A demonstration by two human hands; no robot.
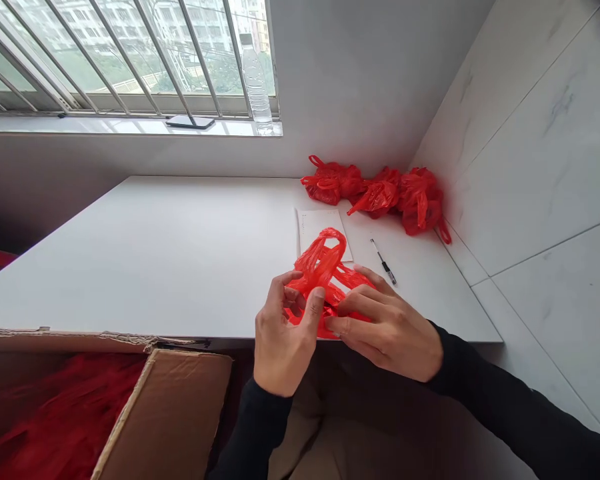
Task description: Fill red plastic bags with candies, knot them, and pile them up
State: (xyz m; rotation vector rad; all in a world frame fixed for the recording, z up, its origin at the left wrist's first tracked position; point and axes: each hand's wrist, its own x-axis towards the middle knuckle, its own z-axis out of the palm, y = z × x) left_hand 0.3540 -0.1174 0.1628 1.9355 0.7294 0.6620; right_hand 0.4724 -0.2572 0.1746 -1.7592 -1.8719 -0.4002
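Note:
A red plastic bag (325, 261) is bunched at the table's front edge, its handle loops standing up between my hands. My left hand (287, 333) has its thumb and fingers curled round the left side of the bag, the thumb lying against the plastic. From the right, my right hand (387, 327) pinches the bag low down with thumb and fingers. The bag's underside and anything inside it are hidden by my hands. Just beyond it lies a white sheet of paper (307, 230), partly covered by a loop, with a black pen (383, 262) to its right.
Several tied red bags (380, 193) sit against the wall at the back right of the white table (180, 253). An open cardboard box (170, 400) with red material inside stands at lower left. On the sill are a clear bottle (257, 87) and a phone-like flat object (190, 122).

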